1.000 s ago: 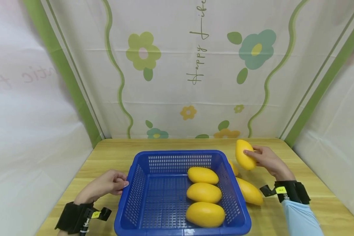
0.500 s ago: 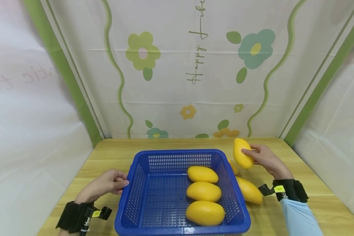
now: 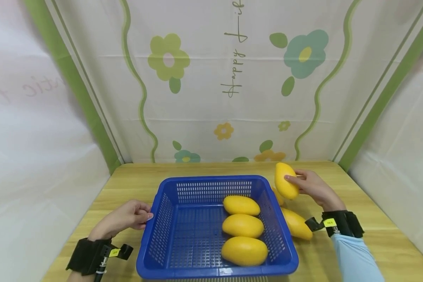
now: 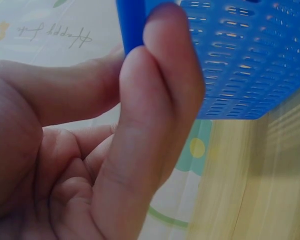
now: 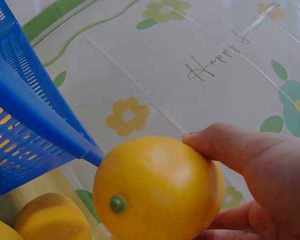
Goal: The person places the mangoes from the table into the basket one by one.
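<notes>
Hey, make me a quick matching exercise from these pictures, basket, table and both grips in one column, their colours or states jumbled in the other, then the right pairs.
Column one:
1. Basket
2. Left grip
3. Right grip
4. Table

Column two:
A. Holding a yellow fruit
B. Wood-grained
C. Blue and slotted
D. Pinching the basket

Pairs: 1-C, 2-D, 3-A, 4-B.

The blue basket (image 3: pixel 194 272) is rectangular with slotted walls, its left rim pinched by the left hand (image 3: pixel 127 217). Inside, three smooth yellow mangoes (image 3: pixel 243 226) lie crosswise in a column along its right side. The right hand (image 3: pixel 315 189) grips a green-tipped mango (image 3: pixel 286 182), nearly upright, near two loose mangoes (image 3: pixel 297 224) just outside the basket's right wall.
</notes>
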The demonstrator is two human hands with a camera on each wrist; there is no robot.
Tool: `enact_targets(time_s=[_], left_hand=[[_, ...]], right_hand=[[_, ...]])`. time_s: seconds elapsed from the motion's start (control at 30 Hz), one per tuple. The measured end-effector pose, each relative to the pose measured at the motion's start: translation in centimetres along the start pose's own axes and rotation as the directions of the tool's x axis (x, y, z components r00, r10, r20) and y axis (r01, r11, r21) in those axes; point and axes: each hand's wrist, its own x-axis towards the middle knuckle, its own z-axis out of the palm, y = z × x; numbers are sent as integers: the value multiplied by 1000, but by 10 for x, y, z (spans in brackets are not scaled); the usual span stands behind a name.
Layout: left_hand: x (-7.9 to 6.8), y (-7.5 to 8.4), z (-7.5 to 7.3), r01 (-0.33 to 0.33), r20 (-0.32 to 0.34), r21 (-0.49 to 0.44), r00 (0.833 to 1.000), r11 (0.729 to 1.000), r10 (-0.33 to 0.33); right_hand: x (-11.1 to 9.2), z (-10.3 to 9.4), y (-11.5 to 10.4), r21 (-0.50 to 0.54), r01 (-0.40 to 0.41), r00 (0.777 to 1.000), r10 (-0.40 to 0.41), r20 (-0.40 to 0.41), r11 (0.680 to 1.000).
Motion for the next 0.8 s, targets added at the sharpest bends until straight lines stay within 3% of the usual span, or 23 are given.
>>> enact_targets(time_s=[0.8], left_hand=[[-1,-1,-2,-7,18,1,1000,1000,7]], right_hand=[[-5,2,-10,18,18,1000,-18,-5,1000]])
